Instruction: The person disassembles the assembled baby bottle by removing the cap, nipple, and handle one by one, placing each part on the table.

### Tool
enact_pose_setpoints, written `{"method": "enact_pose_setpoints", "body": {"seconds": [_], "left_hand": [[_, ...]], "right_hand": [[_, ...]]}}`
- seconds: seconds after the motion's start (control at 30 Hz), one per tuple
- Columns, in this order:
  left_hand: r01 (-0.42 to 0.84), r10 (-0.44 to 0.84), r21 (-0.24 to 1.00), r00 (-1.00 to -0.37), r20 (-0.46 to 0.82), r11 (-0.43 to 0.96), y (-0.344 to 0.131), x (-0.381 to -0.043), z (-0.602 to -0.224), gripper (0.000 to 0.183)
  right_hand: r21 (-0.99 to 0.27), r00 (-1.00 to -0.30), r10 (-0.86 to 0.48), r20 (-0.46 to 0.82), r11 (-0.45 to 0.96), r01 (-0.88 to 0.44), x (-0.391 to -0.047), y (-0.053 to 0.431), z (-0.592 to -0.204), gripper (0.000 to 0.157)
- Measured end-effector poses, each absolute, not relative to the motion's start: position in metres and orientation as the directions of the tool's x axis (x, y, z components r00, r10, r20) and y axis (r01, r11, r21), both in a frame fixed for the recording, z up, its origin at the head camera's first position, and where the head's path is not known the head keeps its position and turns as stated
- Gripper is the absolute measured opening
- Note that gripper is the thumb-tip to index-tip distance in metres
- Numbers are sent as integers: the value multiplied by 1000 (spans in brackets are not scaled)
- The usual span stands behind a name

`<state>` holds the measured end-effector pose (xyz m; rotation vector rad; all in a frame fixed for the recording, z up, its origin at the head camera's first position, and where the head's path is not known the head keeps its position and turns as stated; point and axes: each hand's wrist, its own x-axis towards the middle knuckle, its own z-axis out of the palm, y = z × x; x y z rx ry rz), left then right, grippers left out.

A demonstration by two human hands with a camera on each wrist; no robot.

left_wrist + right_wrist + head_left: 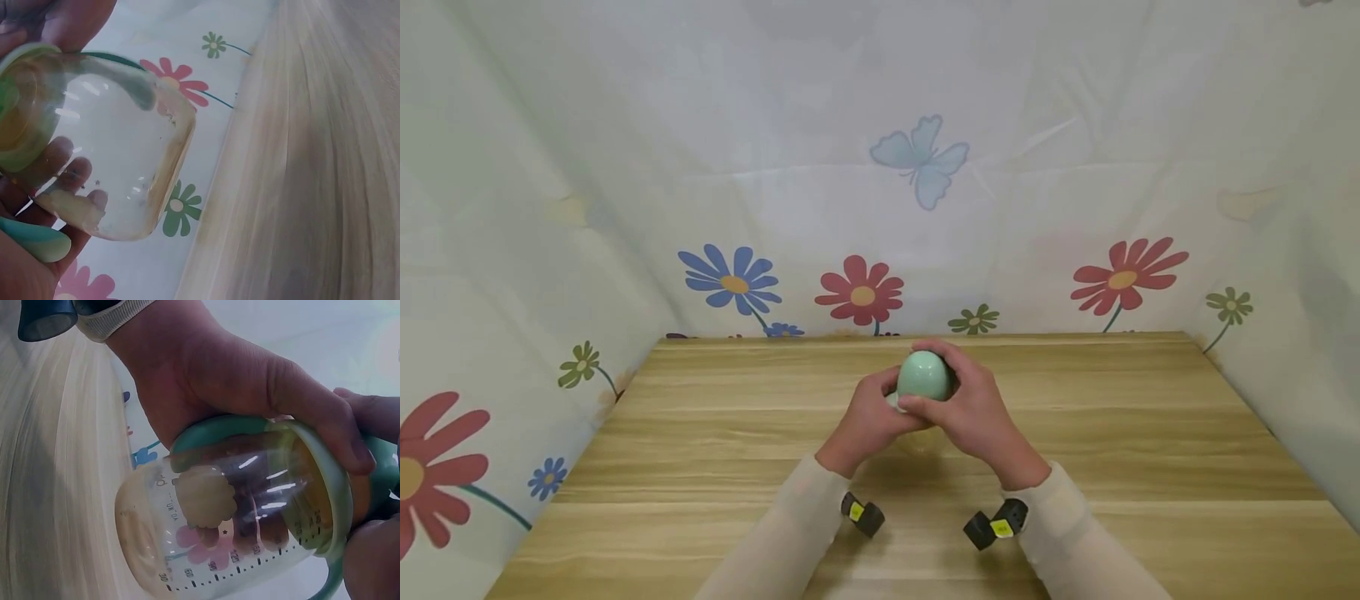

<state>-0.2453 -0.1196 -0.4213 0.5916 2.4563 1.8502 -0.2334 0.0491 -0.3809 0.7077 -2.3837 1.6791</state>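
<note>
A clear baby bottle (206, 531) with printed volume marks is held up above the table between both hands. It has a pale green collar (334, 481), green side handles (219, 432) and a rounded mint cap (923, 375). My left hand (872, 417) grips the bottle at its collar and handle. From the other side, my right hand (973, 408) holds the cap, with the thumb across its near side and fingers around the far side. In the left wrist view the transparent bottle body (119, 137) hangs below the hands, with fingers showing through it. The cap's lower edge is hidden by the fingers.
A wooden table (737, 467) lies beneath the hands. Behind it and at both sides hangs a white curtain (775, 200) printed with flowers and a butterfly. Black cameras (868, 518) are strapped to both wrists, over light sleeves (790, 533).
</note>
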Motion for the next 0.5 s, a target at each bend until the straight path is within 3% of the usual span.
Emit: {"method": "enact_pose_setpoints", "body": {"seconds": [0.5], "left_hand": [[317,390,929,-893,225,191,-126,-250,-426,48]], "right_hand": [[-865,-849,-385,362,200,-459,-232,53,-377,60]]}}
